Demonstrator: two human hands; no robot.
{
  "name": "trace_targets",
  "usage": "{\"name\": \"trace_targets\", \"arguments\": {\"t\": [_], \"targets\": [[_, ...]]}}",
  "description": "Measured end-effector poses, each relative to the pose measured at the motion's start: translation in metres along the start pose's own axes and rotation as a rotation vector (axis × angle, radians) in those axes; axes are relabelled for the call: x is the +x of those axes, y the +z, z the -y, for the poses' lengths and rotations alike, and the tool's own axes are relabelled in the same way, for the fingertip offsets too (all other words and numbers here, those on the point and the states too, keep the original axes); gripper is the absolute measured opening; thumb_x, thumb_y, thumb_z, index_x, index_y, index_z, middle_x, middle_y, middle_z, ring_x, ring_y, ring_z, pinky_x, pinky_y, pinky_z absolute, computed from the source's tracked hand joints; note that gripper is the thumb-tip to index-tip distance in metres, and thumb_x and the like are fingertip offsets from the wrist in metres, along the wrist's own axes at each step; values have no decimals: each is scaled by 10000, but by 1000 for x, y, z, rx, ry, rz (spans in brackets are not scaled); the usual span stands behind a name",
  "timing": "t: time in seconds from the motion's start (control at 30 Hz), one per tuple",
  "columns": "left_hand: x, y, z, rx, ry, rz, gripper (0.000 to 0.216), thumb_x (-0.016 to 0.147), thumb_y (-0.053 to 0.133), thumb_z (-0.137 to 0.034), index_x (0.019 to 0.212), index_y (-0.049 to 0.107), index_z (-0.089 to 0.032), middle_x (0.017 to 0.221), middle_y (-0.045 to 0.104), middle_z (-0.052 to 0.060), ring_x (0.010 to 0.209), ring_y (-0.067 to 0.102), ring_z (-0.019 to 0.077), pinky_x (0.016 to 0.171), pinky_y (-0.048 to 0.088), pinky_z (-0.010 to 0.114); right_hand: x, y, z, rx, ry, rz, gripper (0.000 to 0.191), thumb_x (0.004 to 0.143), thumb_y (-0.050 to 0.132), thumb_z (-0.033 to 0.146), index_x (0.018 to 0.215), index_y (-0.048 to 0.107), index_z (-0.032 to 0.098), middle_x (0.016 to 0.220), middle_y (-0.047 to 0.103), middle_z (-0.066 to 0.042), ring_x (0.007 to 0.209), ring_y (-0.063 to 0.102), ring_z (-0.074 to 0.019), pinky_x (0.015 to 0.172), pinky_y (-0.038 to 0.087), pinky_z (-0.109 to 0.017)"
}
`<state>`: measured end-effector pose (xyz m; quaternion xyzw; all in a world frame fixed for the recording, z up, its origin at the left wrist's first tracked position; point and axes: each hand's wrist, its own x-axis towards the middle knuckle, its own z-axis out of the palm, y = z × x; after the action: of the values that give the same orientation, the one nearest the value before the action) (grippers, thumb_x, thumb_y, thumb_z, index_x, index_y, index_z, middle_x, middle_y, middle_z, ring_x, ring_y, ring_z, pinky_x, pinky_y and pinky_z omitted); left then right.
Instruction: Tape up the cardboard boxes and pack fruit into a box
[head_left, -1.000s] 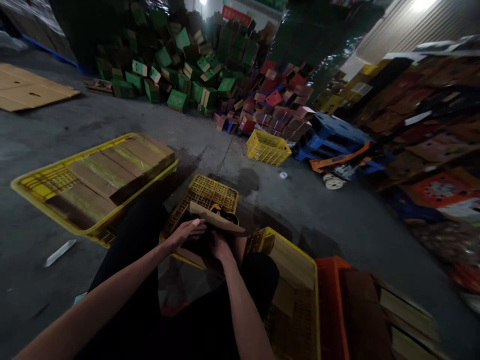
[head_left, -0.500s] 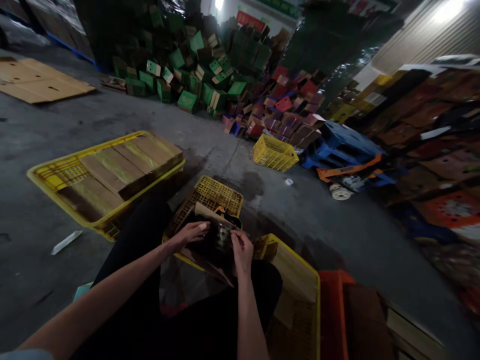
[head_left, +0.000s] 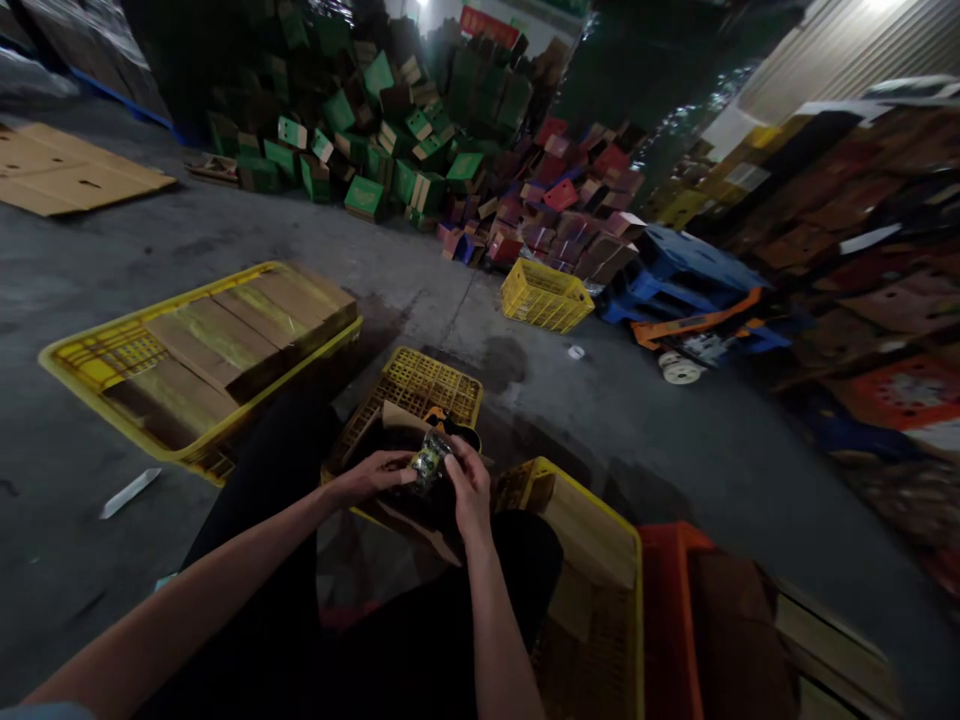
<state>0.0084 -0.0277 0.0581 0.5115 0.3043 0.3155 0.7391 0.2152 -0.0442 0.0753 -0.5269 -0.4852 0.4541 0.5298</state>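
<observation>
Between my two hands is a small clear plastic packet with something greenish-yellow and dark inside; what it contains I cannot make out. My left hand pinches its left side, and my right hand grips it from the right. Below them lies an open cardboard box with a dark interior, its flaps spread. The box rests on an upturned yellow plastic crate. Just behind the packet, an orange and black tape dispenser-like object sits on the crate, partly covered by my right hand.
On the left stands a yellow crate holding several taped cardboard boxes. At my right knee are another yellow crate and an orange-red crate. Farther off are a yellow basket, blue pallets, a pallet jack and heaped cartons.
Both hands have come closer together over the box, and the packet is now raised between them and more plainly seen. The camera view has shifted slightly.
</observation>
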Motion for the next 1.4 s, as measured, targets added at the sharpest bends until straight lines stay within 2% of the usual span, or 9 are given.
{"name": "trace_targets", "arguments": {"t": [0.07, 0.17, 0.23, 0.37, 0.43, 0.67, 0.9, 1.2, 1.4], "targets": [[-1, 1, -3, 4, -7, 10, 638, 818, 719, -507, 1343, 617, -159, 1130, 720, 95, 1002, 660, 270, 787, 512, 300, 2, -3, 2, -56, 3, -6, 316, 830, 665, 415, 1071, 727, 221, 1110, 726, -59, 1055, 645, -250, 976, 468, -387], [-1, 3, -4, -3, -45, 6, 646, 787, 740, -523, 1315, 645, -162, 1003, 745, 84, 900, 680, 262, 743, 515, 309, 3, -6, 2, -115, 9, -56, 263, 837, 641, 434, 939, 737, 212, 963, 740, -42, 950, 654, -234, 913, 486, -357], [-1, 4, -3, -10, -59, -19, 639, 770, 752, -526, 1291, 660, -167, 1008, 746, 85, 875, 686, 258, 734, 515, 311, 2, -7, 0, -138, 1, -83, 267, 849, 621, 438, 934, 722, 206, 957, 733, -39, 946, 646, -226, 907, 484, -343], [2, 1, 2, -64, -15, -98, 607, 708, 819, -438, 1236, 679, -174, 1191, 706, 93, 1088, 643, 289, 904, 489, 335, 2, -8, -6, -95, 2, -119, 305, 854, 608, 441, 1005, 707, 196, 1029, 725, -54, 977, 644, -227, 918, 489, -350], [3, -1, 5, -80, -16, -167, 602, 685, 834, -419, 1211, 678, -172, 1173, 711, 96, 1095, 638, 293, 924, 478, 348, 3, -8, -7, -23, 31, -107, 344, 850, 611, 445, 1075, 695, 199, 1074, 722, -64, 984, 654, -232, 899, 510, -358], [2, -3, 5, 23, 6, -384, 507, 660, 827, -439, 1058, 650, -179, 930, 720, 52, 863, 665, 238, 744, 495, 306, 1, -2, 3, -7, 44, -32, 374, 833, 662, 442, 1120, 716, 208, 1134, 722, -60, 1059, 644, -246, 953, 491, -371], [4, -3, 6, 71, 74, -407, 440, 645, 828, -407, 978, 630, -198, 824, 680, 3, 768, 639, 189, 699, 462, 270, 4, -4, -1, -71, 95, -51, 313, 760, 731, 459, 925, 742, 193, 950, 744, -50, 903, 665, -234, 844, 519, -346], [4, -6, 6, 56, 60, -456, 355, 729, 758, -516, 841, 644, -199, 692, 682, 0, 670, 657, 188, 605, 456, 257, 4, -8, 4, -201, -11, -54, 283, 804, 682, 468, 906, 756, 214, 978, 747, -49, 957, 657, -240, 888, 499, -353], [7, -3, 6, -109, 39, -448, 410, 685, 800, -519, 873, 616, -204, 917, 721, 27, 849, 736, 261, 696, 536, 300, 4, -6, -5, -89, 142, -132, 393, 774, 687, 545, 965, 731, 205, 851, 723, -39, 661, 638, -193, 558, 508, -291]]}}
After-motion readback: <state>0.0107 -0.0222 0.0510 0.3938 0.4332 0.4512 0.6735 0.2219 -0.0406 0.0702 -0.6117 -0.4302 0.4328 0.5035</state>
